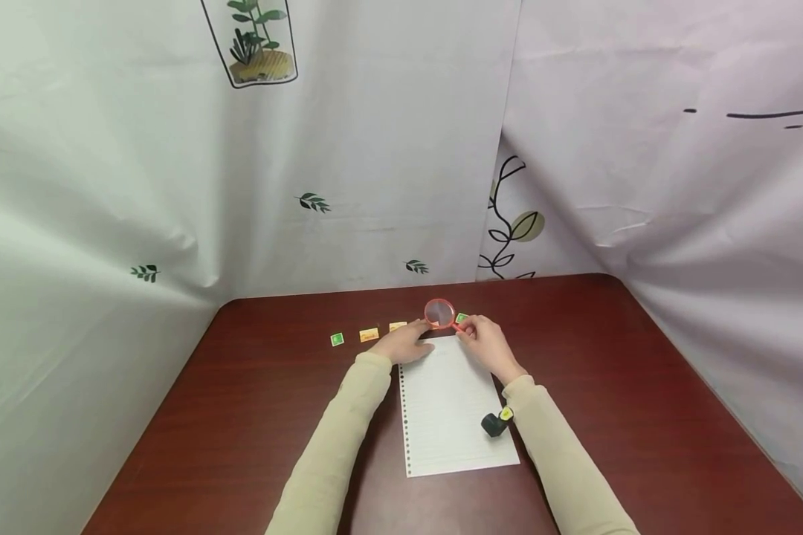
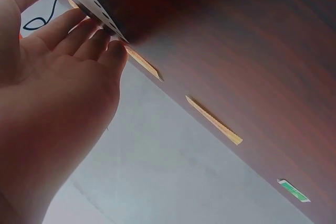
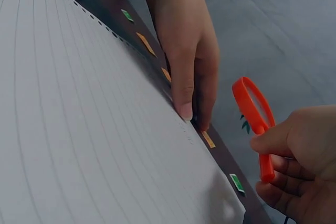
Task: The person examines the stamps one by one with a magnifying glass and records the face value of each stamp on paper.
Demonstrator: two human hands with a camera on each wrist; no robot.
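Observation:
My right hand [image 1: 487, 345] pinches the handle of a red-orange magnifying glass [image 3: 252, 103] between thumb and fingers. The lens is held over the far edge of a white lined, hole-punched sheet of paper [image 1: 451, 416]. Extended fingers of my left hand [image 1: 404, 343] rest at the paper's top edge, the thumb over the sheet in the right wrist view. Just beyond its fingertips lies a small orange card [image 3: 209, 139]. A green card [image 1: 462, 318] sits beside the right hand's fingertips. Another orange card [image 1: 398, 326] is partly covered by the left hand.
Farther left on the dark red table [image 1: 241, 416] lie an orange card [image 1: 369, 335] and a green card [image 1: 337, 339]. A white printed cloth [image 1: 375, 148] hangs behind the table. A black device [image 1: 494, 425] on the right wrist overlaps the paper.

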